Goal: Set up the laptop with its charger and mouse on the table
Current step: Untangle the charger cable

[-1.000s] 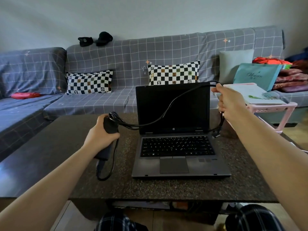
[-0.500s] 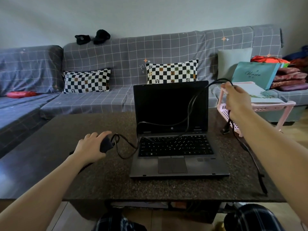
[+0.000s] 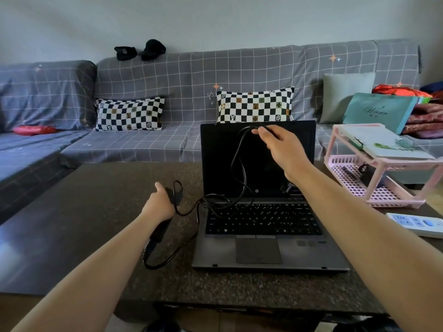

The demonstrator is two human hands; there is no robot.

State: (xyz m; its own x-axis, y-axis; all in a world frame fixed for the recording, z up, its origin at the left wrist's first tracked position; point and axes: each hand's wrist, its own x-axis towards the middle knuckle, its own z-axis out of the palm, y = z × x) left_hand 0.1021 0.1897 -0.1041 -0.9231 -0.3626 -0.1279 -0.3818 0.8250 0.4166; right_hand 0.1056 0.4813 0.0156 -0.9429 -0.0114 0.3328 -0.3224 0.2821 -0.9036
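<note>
The open grey laptop with its black screen (image 3: 259,200) stood on the dark speckled stone table (image 3: 96,212), and everything else sat in relation to it. Just left of its keyboard the person's left hand (image 3: 158,204) gripped the black charger brick (image 3: 165,216), fingers curled round the block as it lay on the tabletop. In front of the screen the right hand (image 3: 280,147) held up the thin black charger cable (image 3: 239,168), pinched between thumb and fingertips near the lid's top edge. From there the cable hung down in loops onto the keyboard and ran off left to the brick.

The brick looked dense and rigid, easy to hold round its body. The cable looked limp and springy, likely to kink and snag on the keys, so I judged it best guided close to its plug; the plug end itself I could not make out. No mouse was in sight.

Right of the laptop stood a pink plastic two-tier rack (image 3: 374,178), and nearer, a white-and-blue power strip (image 3: 417,222). Behind the laptop ran a grey checked sofa (image 3: 167,92) with two checkerboard cushions (image 3: 129,113).
</note>
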